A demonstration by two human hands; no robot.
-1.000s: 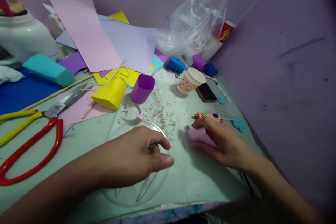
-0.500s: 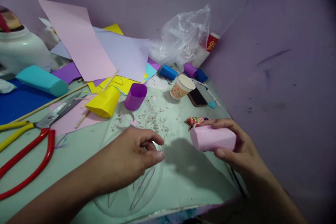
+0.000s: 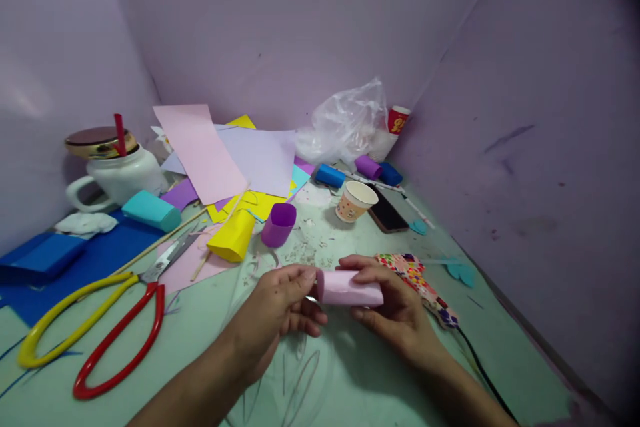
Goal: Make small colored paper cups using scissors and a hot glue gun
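Note:
A pink paper tube (image 3: 350, 288) lies level between my hands above the table. My right hand (image 3: 395, 307) is wrapped round its right part, fingers over the top and thumb below. At the tube's open left end, my left hand (image 3: 287, 300) pinches the rim between thumb and forefinger, its other fingers loosely curled. Just beyond my right hand lies a flower-patterned glue gun (image 3: 425, 287) with a black cord, partly covered by the hand. Past my left hand stand a purple paper tube (image 3: 279, 225) and a yellow paper tube (image 3: 233, 237).
Large scissors (image 3: 150, 277) with red and yellow handles lie at left. Behind are coloured paper sheets (image 3: 205, 153), a white mug (image 3: 125, 177), a turquoise paper tube (image 3: 151, 211), a paper cup (image 3: 356, 201), a phone (image 3: 387, 210) and a plastic bag (image 3: 345, 123). Walls enclose the table.
My right hand has brought the pink tube leftward, and my left hand has closed on its left end. The view has tilted up, showing more wall and the whole glue gun area.

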